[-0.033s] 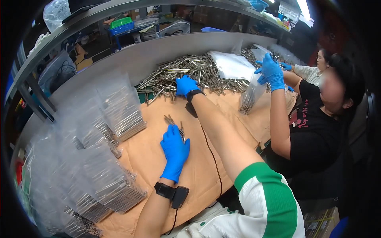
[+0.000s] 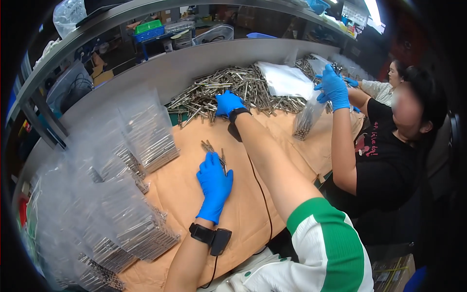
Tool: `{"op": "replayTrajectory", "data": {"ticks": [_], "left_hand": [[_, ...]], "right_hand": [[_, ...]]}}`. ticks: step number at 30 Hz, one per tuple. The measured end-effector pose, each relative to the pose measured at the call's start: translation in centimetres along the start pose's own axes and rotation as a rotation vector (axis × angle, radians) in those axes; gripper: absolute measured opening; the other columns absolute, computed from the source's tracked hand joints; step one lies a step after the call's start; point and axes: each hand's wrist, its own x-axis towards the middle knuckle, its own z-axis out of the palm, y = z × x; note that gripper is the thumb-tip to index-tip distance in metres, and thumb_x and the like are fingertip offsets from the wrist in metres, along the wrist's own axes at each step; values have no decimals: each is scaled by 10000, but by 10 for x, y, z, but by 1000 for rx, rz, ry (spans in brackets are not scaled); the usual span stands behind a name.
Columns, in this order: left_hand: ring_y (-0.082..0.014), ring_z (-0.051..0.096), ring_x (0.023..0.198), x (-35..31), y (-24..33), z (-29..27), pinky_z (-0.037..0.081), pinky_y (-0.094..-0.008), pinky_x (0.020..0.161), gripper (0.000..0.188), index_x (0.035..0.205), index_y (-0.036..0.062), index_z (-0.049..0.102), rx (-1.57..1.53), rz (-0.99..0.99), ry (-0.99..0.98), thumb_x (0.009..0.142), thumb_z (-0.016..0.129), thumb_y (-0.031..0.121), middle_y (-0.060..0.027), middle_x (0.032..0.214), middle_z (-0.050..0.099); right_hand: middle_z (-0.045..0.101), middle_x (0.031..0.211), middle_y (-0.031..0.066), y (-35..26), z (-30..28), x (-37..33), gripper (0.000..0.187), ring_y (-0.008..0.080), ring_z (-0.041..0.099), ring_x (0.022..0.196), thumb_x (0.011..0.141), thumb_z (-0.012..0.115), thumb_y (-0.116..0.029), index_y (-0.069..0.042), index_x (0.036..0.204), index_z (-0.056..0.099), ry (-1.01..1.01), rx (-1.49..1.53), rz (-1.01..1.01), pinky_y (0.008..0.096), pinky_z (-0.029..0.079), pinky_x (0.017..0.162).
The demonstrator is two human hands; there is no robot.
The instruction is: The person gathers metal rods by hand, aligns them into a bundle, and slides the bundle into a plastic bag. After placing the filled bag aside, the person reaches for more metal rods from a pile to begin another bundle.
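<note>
I see the left hand [image 2: 213, 179] clamped on metal rods [image 2: 207, 146], right hand [image 2: 228, 104] at the rod pile [image 2: 243, 82], its grip I cannot tell

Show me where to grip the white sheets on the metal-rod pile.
The white sheets are probably best pinched at their left edge, coming from the left: they lie flat, that edge is uncovered, and a co-worker's gloved hand is beyond their right end.

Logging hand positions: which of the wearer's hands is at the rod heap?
The right hand; the left hand is nearer the body, with a few loose rods.
</note>
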Motion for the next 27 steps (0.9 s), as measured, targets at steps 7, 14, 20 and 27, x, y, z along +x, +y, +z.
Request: {"op": "replayTrajectory", "data": {"ticks": [7,14,20,27], "left_hand": [[-307,404,1094,7,-4,4,343,-416,860,537,1239,50,423,16,-43,-16,743,585,176,-152,1291,368],[-311,362,1160,7,-15,25,247,-469,961,425,1206,79,472,122,32,60,783,500,103,-162,1295,356],[-315,328,1200,7,-13,19,153,-513,1021,391,1183,24,459,102,20,27,796,465,85,-174,1275,369],[-298,366,1182,8,-35,24,185,-496,1014,375,1144,-29,455,113,-49,134,782,469,68,-180,1264,384]], "right_hand": [[496,1082,187,8,5,-11,515,362,533,934,588,692,-299,-168,1073,580,36,81,-59,444,461,803],[517,1025,136,34,19,-48,420,346,525,911,617,673,-246,-189,1026,598,88,282,-190,419,455,793],[521,1023,122,34,8,-105,323,329,515,897,673,611,-166,-221,991,616,60,233,-468,405,443,794],[524,1076,117,7,-8,-155,320,314,503,965,702,555,-31,-135,1000,603,-13,399,-668,381,421,819]]}}
